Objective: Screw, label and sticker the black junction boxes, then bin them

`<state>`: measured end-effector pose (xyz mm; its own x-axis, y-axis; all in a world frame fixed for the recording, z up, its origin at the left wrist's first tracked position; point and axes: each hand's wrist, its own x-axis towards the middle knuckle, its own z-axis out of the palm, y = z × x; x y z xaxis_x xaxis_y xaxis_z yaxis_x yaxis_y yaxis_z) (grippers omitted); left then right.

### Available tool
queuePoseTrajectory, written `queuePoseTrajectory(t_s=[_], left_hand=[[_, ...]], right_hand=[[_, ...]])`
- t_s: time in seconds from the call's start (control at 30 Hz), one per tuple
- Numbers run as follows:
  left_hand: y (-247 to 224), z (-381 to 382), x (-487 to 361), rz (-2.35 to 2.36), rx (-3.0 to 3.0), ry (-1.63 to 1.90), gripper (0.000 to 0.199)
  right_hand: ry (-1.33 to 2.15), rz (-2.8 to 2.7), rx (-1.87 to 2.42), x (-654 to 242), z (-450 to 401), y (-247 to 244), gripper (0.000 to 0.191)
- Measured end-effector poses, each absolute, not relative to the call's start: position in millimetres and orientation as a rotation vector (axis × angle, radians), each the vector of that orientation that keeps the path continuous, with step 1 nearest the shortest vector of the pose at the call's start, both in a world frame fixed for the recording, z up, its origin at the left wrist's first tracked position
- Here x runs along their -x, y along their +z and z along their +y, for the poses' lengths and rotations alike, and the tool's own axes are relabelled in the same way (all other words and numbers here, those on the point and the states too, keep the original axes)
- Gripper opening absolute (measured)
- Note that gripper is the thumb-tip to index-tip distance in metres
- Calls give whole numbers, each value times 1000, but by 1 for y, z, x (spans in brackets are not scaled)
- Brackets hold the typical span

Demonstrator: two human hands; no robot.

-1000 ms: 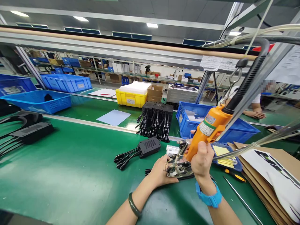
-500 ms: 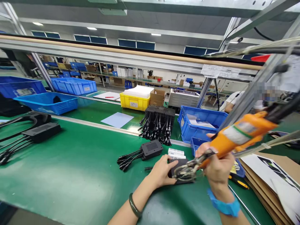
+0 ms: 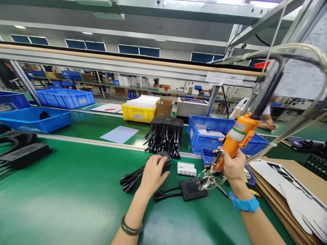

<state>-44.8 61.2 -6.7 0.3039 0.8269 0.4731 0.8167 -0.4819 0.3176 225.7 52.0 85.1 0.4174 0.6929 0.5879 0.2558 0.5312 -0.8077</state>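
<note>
Black cabled module [image 3: 163,162] on green belt [image 3: 63,190], palmed by left hand [image 3: 153,172], cables trailing left, second module [image 3: 192,188] just right beneath tip of orange electric screwdriver [image 3: 236,137] gripped in right hand [image 3: 231,166]; bit hidden in wire clutter.

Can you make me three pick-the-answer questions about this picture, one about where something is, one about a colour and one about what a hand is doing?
1. Where is the left hand?
A. on the black box with cables
B. in the yellow bin
C. on the cardboard

2. What colour is the power screwdriver?
A. green
B. orange
C. white

3. What is the right hand doing?
A. lying flat
B. holding paper
C. gripping the screwdriver

Answers: 1 A, the palm covers the box. 2 B, its body is orange. 3 C, the fingers wrap round its body, with the tip by the second black box.
</note>
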Motion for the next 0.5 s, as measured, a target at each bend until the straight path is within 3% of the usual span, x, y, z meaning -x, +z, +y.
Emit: queuePoseTrajectory(t_s=[0.07, 0.27, 0.5], left_hand=[[-10, 52, 21, 1400, -2621, 815, 43], [-35, 36, -20, 1120, -2660, 479, 74], [-42, 35, -25, 1167, -2525, 354, 64]], right_hand=[[362, -1158, 1054, -225, 52, 77, 30], [359, -1134, 1111, -225, 46, 66, 34], [263, -1156, 1099, -220, 40, 60, 19]])
